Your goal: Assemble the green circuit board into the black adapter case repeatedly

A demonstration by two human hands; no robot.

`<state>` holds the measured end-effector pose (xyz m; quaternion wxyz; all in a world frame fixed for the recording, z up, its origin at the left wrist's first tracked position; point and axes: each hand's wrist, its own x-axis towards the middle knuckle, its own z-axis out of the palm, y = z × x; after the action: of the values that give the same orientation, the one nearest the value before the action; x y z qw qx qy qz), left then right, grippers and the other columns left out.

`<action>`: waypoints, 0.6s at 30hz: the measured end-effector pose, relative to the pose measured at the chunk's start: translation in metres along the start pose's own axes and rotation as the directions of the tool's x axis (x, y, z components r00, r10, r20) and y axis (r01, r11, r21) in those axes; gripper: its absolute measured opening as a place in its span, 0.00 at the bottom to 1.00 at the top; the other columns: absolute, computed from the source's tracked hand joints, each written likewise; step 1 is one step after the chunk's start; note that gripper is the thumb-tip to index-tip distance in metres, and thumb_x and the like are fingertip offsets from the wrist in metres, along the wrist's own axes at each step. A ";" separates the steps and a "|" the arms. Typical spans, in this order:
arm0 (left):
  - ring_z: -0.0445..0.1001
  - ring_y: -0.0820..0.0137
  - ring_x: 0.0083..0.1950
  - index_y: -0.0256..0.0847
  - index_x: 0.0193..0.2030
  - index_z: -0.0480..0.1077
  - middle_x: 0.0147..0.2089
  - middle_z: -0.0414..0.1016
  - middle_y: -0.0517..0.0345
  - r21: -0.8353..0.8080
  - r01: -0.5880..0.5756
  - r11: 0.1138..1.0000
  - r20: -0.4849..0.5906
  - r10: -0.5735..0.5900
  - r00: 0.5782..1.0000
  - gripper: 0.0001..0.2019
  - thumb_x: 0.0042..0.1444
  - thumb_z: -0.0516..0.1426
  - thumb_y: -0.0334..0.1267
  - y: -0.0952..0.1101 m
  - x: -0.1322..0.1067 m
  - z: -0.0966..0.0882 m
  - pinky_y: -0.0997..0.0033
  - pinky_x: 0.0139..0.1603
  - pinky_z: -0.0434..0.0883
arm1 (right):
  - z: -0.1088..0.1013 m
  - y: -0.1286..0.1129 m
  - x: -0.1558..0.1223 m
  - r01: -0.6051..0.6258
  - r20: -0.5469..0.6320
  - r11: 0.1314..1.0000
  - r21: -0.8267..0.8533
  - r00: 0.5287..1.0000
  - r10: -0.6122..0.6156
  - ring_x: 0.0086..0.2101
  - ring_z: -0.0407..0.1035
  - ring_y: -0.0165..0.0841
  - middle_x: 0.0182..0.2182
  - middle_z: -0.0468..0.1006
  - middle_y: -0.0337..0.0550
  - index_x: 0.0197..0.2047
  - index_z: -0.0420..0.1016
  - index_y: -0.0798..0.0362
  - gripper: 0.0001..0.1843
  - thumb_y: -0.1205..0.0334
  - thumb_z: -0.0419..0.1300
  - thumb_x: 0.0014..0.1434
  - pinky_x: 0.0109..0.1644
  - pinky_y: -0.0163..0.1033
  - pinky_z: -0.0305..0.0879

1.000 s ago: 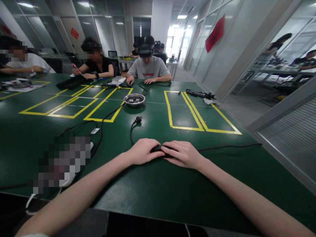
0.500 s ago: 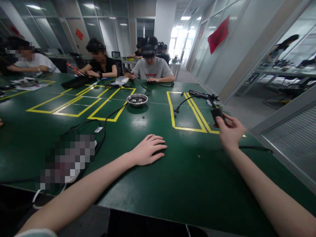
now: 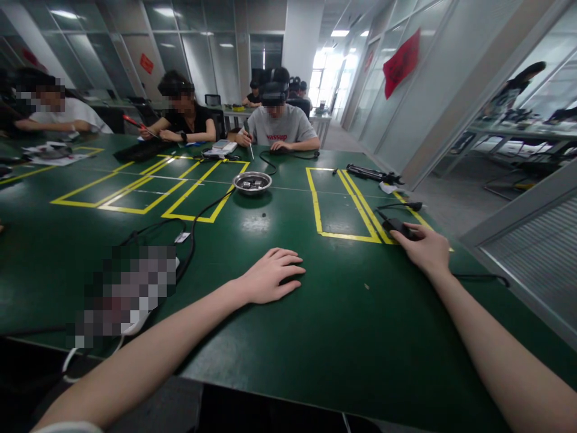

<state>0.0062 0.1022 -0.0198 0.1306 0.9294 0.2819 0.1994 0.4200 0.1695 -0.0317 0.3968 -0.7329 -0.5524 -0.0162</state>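
My left hand lies flat on the green table, palm down and fingers spread, holding nothing. My right hand reaches out to the right, its fingers closed on the near end of a black power adapter. The adapter rests on the table at the corner of a yellow tape rectangle. A thin black cord trails from under my right wrist toward the table's right edge. Another length of cord with a plug lies just beyond the adapter.
A metal bowl stands mid-table. Black cables snake along the left beside a white device. A black tool lies at the far right. Three people sit working across the table. The table edge runs close on the right.
Both hands were on the adapter at the table's centre. My right hand carried it up and to the right, then lowered it onto the yellow tape. My left hand stayed, now flat.
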 end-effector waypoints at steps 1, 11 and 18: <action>0.68 0.56 0.68 0.42 0.58 0.76 0.64 0.75 0.46 -0.001 0.001 1.000 0.003 -0.001 1.000 0.15 0.69 0.57 0.40 0.000 0.000 0.000 0.48 0.70 0.64 | 0.000 -0.001 0.000 -0.003 0.054 1.000 0.031 0.999 0.001 0.39 0.78 0.49 0.37 0.84 0.53 0.48 0.83 0.56 0.24 0.51 0.70 0.51 0.47 0.53 0.73; 0.68 0.56 0.68 0.45 0.59 0.76 0.64 0.75 0.47 -0.001 0.011 1.000 0.011 -0.011 1.000 0.15 0.69 0.57 0.41 0.000 0.000 -0.001 0.48 0.70 0.64 | 0.002 -0.001 0.010 -0.258 -0.075 0.962 -0.086 0.965 0.252 0.42 0.75 0.55 0.36 0.83 0.55 0.49 0.84 0.56 0.25 0.50 0.69 0.51 0.49 0.57 0.70; 0.68 0.57 0.68 0.45 0.59 0.75 0.64 0.74 0.48 0.008 0.018 1.000 0.029 -0.019 0.999 0.15 0.69 0.57 0.41 -0.001 0.000 -0.002 0.50 0.69 0.64 | 0.010 0.017 0.014 -0.192 -0.045 0.978 -0.078 0.981 0.189 0.43 0.74 0.54 0.39 0.81 0.56 0.45 0.82 0.55 0.23 0.50 0.69 0.48 0.51 0.57 0.69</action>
<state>0.0051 0.1029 -0.0187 0.1329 0.9300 0.2894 0.1837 0.4353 0.1852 -0.0412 0.3763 -0.7977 -0.4710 -0.0147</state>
